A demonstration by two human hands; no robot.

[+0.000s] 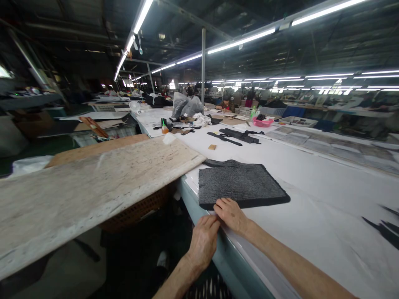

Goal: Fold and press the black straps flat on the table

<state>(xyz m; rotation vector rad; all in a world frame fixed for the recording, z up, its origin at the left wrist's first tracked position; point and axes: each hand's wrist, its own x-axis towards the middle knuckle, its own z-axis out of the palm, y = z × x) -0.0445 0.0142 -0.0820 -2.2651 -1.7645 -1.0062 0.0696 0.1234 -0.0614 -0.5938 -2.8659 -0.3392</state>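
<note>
A dark grey ribbed fabric piece (240,182) with a black border lies flat on the white-covered table (299,162), near its front edge. My right hand (230,214) rests with bent fingers on the fabric's near black border, towards its left corner. Just left of it and lower, my left hand (204,238) is at the table edge, its fingers curled together by the right fingertips. Whatever the left fingers may hold is hidden. A small tan block (212,147) sits beyond the fabric.
A worn pale board (102,174) juts in from the left against the table. Black fabric strips (240,136), a pink basket (262,121), an orange bottle (164,128) and grey bags (187,105) stand or lie farther back. Dark pieces (385,230) lie at right.
</note>
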